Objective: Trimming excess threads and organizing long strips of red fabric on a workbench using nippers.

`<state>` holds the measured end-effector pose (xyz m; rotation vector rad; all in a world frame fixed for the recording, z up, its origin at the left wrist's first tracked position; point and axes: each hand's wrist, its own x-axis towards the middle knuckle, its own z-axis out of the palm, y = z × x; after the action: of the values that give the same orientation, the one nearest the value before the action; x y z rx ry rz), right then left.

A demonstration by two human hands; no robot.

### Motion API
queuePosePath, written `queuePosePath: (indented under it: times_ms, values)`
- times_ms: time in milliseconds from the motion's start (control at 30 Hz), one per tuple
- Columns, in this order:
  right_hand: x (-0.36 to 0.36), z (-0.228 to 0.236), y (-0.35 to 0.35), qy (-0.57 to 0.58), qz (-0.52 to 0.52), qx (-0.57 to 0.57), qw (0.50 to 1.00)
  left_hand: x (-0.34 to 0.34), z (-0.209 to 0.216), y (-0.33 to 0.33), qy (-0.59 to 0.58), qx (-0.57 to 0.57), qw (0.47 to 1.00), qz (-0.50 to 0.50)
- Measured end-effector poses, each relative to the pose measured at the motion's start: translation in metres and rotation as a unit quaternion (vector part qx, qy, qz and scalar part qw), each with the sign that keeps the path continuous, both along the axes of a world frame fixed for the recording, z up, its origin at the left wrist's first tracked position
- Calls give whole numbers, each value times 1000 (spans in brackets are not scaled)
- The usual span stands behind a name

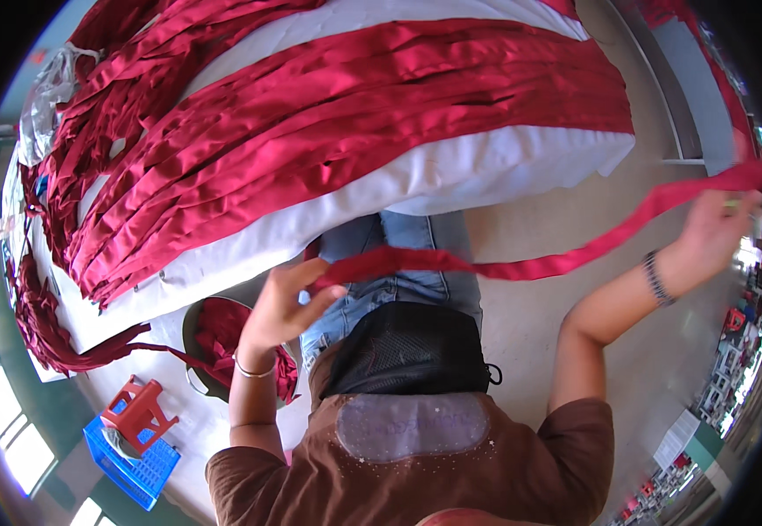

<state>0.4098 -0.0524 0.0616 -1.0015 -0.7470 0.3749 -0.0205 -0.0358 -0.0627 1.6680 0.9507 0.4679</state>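
A long red fabric strip runs across my lap and rises to the right. My left hand, with a bangle at the wrist, pinches it between thumb and fingers above my left thigh. My right hand, raised far out to the right and slightly blurred, is closed on the other end. In front of me, many red strips lie side by side in a thick layer over a white cloth on a table. More red fabric fills a dark bucket by my left forearm.
A red plastic stool and a blue crate stand on the floor at lower left. Clear plastic wrap hangs at the table's far left. A black mesh pouch rests on my lap. Crowded machines or stools line the far right.
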Motion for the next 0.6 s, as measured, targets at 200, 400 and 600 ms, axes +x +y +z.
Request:
queuePosePath:
  times_ms: [200, 400, 600]
  values:
    - [-160, -105, -19, 106, 458, -396, 789, 56, 74, 10, -69, -14, 996, -47]
    - [-134, -96, -17, -91, 291, -251, 919, 58, 74, 26, -6, 65, 996, -54]
    - [-7, 4, 13, -170, 1, -153, 973, -8, 36, 38, 69, 23, 970, -234]
